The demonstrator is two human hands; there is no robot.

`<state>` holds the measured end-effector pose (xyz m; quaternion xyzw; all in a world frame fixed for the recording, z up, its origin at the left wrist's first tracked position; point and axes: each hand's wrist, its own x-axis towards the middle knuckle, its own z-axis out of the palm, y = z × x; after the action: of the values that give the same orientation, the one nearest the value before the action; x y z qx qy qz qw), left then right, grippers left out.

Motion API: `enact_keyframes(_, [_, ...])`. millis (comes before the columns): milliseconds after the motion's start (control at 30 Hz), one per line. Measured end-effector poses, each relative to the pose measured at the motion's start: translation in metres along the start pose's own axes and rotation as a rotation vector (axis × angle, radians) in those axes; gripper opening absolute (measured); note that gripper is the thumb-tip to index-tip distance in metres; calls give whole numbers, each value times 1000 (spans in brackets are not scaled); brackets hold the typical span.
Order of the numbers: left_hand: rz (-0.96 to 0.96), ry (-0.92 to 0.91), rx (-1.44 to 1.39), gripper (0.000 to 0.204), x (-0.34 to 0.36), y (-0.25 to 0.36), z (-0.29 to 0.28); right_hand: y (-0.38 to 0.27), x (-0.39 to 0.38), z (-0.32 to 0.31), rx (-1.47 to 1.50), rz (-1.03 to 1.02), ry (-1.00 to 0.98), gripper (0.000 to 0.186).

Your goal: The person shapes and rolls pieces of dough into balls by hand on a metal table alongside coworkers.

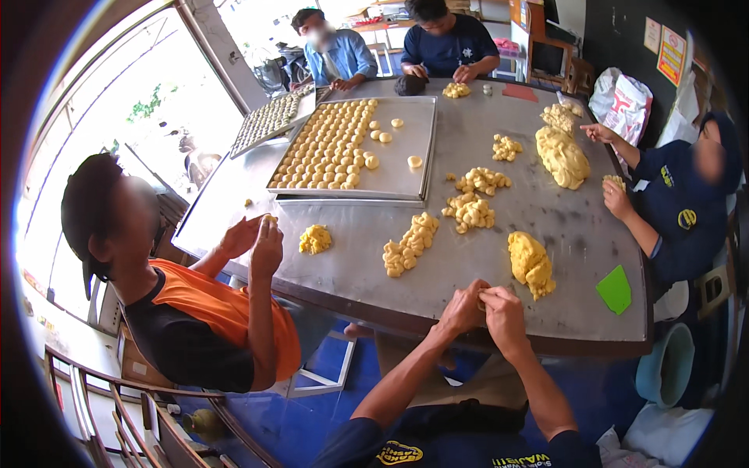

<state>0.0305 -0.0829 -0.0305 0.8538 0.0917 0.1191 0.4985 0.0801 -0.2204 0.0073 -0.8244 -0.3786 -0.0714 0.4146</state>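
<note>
My left hand [462,306] and my right hand [502,310] are pressed together at the near edge of the metal table [546,312], closed around a small piece of yellow dough that barely shows between the fingers. Just beyond my hands lies a yellow dough lump [530,264]. A row of small pinched dough pieces [409,246] lies to the left of it. Further back stands a metal tray [406,156] filled on its left side with several rows of rolled dough balls [328,148].
A person in orange at the left rolls dough in both hands [256,238]. A person in dark blue at the right and two people at the far end also work dough. A green scraper [615,289] lies right. A large dough mass [562,156] and a second tray [269,121] sit further back.
</note>
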Motion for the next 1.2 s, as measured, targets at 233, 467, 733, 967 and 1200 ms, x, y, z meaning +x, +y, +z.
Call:
enact_keyframes(233, [96,-4,-63,33,4,-4,-5,43,13,3,571,424,-57,41])
enact_keyframes(467, [73,-91,89,25,4,-9,6,30,14,-19,66,176,-102,44])
enact_keyframes(733, [4,76,-481,39,15,-47,-21,88,-1,-39,-284,222,158,45])
enact_keyframes(967, [-171,-67,-550,30,4,-33,-39,99,-21,-37,-267,169,234,37])
enact_keyframes(1200, [496,177,284,15,16,-33,-24,90,-30,-24,-226,135,297,38])
